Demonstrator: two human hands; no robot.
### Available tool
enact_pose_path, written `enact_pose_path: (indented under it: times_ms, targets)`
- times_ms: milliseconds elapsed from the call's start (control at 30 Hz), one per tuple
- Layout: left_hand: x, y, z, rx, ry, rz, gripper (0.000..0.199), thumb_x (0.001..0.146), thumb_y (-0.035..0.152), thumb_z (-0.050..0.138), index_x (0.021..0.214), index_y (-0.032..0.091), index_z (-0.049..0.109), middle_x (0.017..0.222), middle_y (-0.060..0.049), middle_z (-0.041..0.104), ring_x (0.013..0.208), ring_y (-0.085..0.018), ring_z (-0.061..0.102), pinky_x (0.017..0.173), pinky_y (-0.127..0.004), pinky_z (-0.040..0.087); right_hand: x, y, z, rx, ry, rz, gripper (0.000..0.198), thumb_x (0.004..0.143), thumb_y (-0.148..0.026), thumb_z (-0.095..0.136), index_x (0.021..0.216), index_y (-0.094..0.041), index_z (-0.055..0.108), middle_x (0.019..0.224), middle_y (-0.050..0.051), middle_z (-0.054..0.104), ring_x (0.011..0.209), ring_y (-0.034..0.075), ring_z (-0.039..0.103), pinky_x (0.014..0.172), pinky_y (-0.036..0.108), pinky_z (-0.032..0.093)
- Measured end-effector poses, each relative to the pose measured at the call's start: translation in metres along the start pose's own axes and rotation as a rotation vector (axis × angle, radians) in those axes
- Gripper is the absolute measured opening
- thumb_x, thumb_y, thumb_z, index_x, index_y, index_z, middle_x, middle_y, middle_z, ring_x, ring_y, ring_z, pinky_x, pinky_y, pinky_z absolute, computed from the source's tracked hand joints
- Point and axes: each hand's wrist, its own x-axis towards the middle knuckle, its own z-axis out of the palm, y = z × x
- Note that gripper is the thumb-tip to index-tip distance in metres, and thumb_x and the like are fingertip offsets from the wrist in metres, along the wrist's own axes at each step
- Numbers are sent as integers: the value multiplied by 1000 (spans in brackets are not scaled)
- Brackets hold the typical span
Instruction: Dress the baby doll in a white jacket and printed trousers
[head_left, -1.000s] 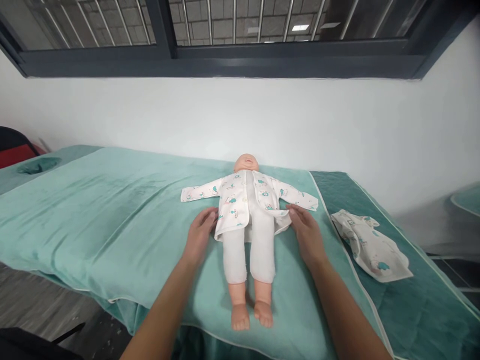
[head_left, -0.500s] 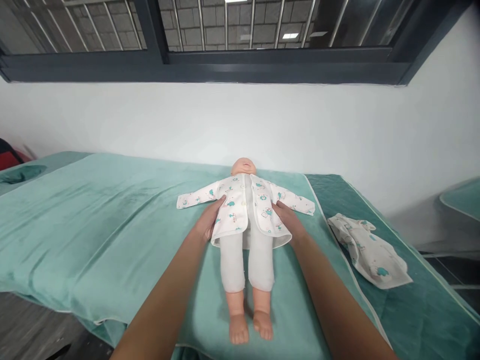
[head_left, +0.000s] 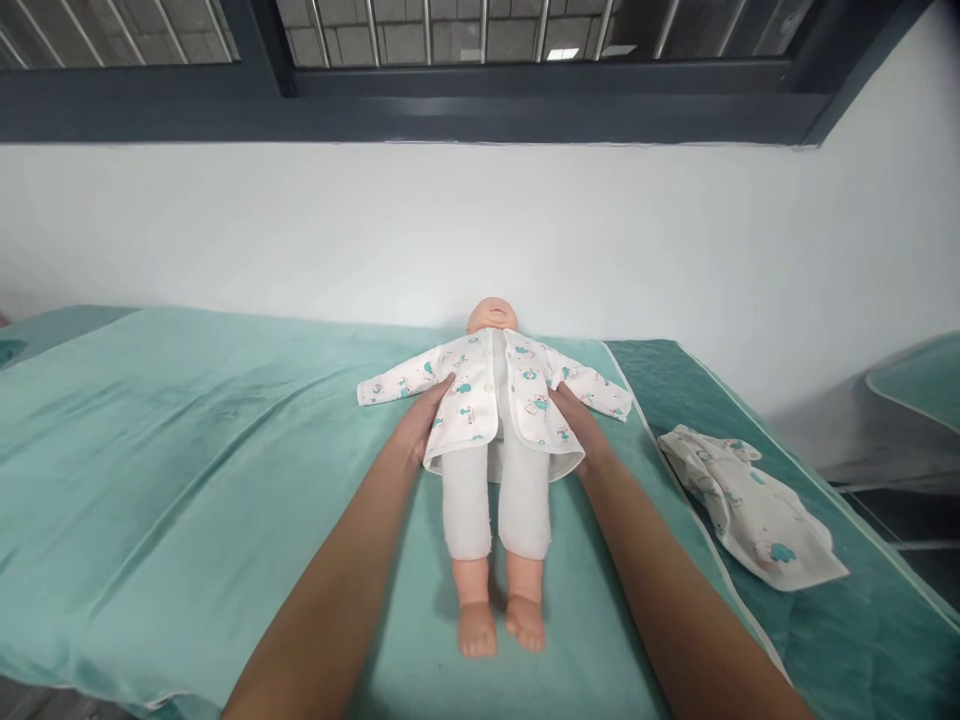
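Note:
A baby doll (head_left: pixel 469 500) lies on its back, head toward the wall and bare feet toward me. Its open jacket (head_left: pixel 463 395) is white with green and dark prints, worn over white clothing, and both sleeves spread outward. At the doll's left-hand side in the picture, my left hand (head_left: pixel 421 425) is closed round the torso, thumb on the jacket. My right hand (head_left: pixel 581 425) grips the opposite side the same way. The other fingers of both hands are mostly hidden beneath the doll and jacket.
A light green blanket (head_left: pixel 225 430) covers the bed under the doll. On the darker green cover (head_left: pixel 757 440) to the right lies a crumpled printed white garment (head_left: pixel 757 515). Behind stands a white wall (head_left: pixel 480 230) below a dark-framed window (head_left: pixel 480 115) with bars.
The camera view has shifted slightly, so the window sits higher in the picture and the doll a little higher too. Both hands keep their hold on the doll's sides.

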Motion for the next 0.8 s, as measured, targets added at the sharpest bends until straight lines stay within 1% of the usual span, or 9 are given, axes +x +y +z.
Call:
enact_pose_path:
  times_ms: [67, 133, 200, 300, 400, 467, 500, 667, 800]
  targets:
    - [1, 1, -2, -32, 7, -23, 45, 89, 35, 62, 126, 10, 59, 109, -13, 74, 98, -26, 72, 94, -41, 57, 1, -1, 0, 169, -68, 130, 46, 91, -60, 44, 123, -30, 56, 107, 6, 71, 101, 26, 68, 80, 39, 57]
    - [1, 2, -4, -74, 28, -17, 47, 89, 38, 61, 127, 11, 58, 111, -13, 73, 101, -27, 71, 96, -43, 56, 2, -1, -1, 293, -121, 217, 47, 91, -60, 44, 123, -28, 57, 107, 6, 71, 106, 27, 67, 82, 42, 58]
    - [3, 5, -9, -135, 47, 25, 49, 92, 44, 55, 128, 12, 57, 114, -15, 71, 106, -28, 69, 98, -44, 55, 5, 0, -5, 479, -100, 294, 44, 90, -57, 46, 117, -24, 61, 105, 7, 72, 108, 27, 67, 87, 43, 58]
    - [8, 13, -22, -265, 75, 139, 55, 97, 47, 40, 133, 5, 49, 122, -22, 66, 113, -29, 66, 98, -45, 55, 8, 3, -15, 789, -4, 385, 32, 91, -44, 50, 110, -22, 62, 109, 7, 71, 110, 23, 66, 94, 40, 57]
    - [11, 23, -37, -385, 122, 217, 57, 99, 42, 34, 139, 1, 39, 129, -27, 59, 120, -29, 61, 95, -45, 56, 9, 6, -27, 998, 142, 388, 28, 92, -31, 48, 113, -17, 60, 116, 9, 69, 113, 19, 65, 97, 34, 56]
    - [11, 28, -46, -434, 153, 240, 56, 100, 40, 33, 140, 3, 38, 134, -28, 55, 124, -30, 58, 95, -45, 57, 9, 7, -34, 1109, 229, 387, 30, 91, -26, 48, 117, -16, 58, 119, 10, 68, 114, 19, 64, 96, 33, 57]
    - [10, 30, -49, -450, 167, 254, 55, 100, 40, 32, 140, 4, 38, 136, -27, 54, 126, -30, 57, 95, -45, 56, 8, 7, -37, 1137, 251, 386, 30, 91, -25, 49, 118, -16, 57, 120, 11, 67, 115, 19, 64, 95, 34, 57]
    - [4, 37, -56, -481, 208, 311, 45, 100, 33, 29, 138, 13, 45, 145, -22, 47, 133, -29, 51, 98, -44, 55, 13, 10, -53, 1156, 297, 342, 28, 88, -21, 48, 115, -17, 56, 119, 12, 66, 116, 21, 63, 95, 40, 58]
    - [4, 39, -59, -489, 215, 344, 44, 101, 31, 26, 136, 14, 47, 147, -21, 45, 136, -29, 47, 101, -47, 52, 23, 18, -71, 1176, 367, 276, 22, 88, -21, 45, 107, -18, 57, 112, 9, 67, 112, 18, 64, 92, 36, 58]
